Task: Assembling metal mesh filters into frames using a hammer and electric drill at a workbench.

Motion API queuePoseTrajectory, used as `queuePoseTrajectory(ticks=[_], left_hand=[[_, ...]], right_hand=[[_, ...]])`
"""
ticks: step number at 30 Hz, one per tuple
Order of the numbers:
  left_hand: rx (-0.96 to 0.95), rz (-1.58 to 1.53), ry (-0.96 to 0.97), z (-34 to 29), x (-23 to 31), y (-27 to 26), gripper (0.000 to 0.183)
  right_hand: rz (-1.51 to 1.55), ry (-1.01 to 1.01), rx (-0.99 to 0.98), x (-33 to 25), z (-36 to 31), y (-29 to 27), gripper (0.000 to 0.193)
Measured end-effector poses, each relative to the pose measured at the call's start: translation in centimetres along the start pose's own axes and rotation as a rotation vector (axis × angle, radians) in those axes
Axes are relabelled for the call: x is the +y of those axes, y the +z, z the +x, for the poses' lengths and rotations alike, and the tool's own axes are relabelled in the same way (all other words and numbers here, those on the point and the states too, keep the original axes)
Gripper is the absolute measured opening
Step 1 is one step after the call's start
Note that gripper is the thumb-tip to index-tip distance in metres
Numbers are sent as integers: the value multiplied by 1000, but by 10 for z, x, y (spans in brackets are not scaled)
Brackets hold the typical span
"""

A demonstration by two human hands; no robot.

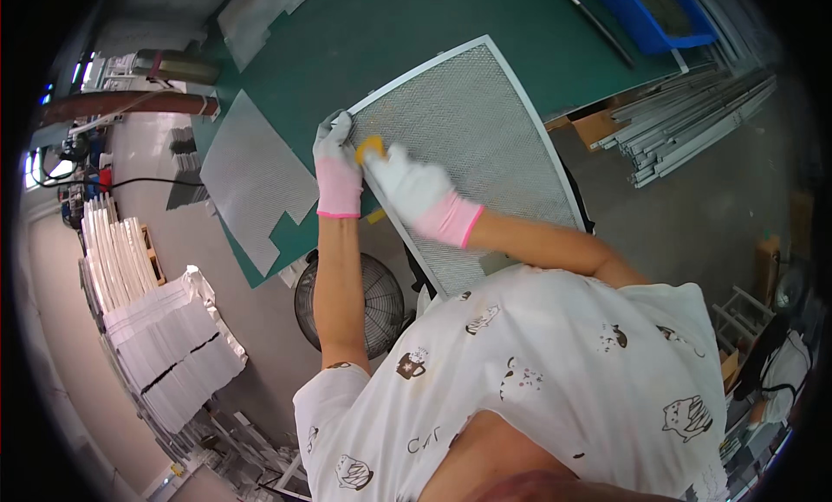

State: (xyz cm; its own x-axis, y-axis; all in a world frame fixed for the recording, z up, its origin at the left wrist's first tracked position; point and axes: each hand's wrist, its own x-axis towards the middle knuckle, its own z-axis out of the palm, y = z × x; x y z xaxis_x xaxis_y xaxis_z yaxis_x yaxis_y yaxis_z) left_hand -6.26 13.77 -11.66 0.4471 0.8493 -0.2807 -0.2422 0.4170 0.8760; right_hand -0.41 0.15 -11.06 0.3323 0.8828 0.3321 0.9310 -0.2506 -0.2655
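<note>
A framed metal mesh panel (468, 121) lies tilted across the near edge of the green worktable (381, 25), with a pale metal frame round its grey mesh. My left hand (338, 168), in a white and pink glove, is closed over the panel's left frame edge near its upper left corner. In my right hand (416, 190), gloved the same way and blurred by motion, is a small yellow scraper-like piece (371, 147). It meets the left frame edge just beside my left hand. The fingertips around the yellow piece are partly smeared.
A loose notched mesh sheet (256, 181) lies left on the table, another sheet (256, 21) farther back. Far right are a blue bin (646, 21), a dark rod (598, 25) and metal strips (693, 125). A floor fan (351, 307) and stacked panels (173, 346) stand left.
</note>
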Motion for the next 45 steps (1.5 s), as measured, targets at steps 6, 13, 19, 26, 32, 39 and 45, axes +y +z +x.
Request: queuePoseTrajectory(ticks=[6,13,19,26,32,39,45], left_hand=[[19,-6,76,1,-4,4,20],[45,-37,65,-11,-5,7,26],[-30,38,142,-20,-4,24,31],[-137,-33,178,-55,21,33,38],[-251,67,148,-83,27,45,35],[91,472,861,-131,165,135,26],[-427,1436,1595,-41,197,178,21]], right_hand=[[42,182,-15,8,39,8,37],[-514,39,218,123,28,-50,34],[58,-136,67,185,105,-63,34],[320,-424,21,107,79,-65,22],[366,-181,-147,97,85,-95,21],[1078,-92,366,64,96,-228,17],[1347,91,720,93,108,-125,18]])
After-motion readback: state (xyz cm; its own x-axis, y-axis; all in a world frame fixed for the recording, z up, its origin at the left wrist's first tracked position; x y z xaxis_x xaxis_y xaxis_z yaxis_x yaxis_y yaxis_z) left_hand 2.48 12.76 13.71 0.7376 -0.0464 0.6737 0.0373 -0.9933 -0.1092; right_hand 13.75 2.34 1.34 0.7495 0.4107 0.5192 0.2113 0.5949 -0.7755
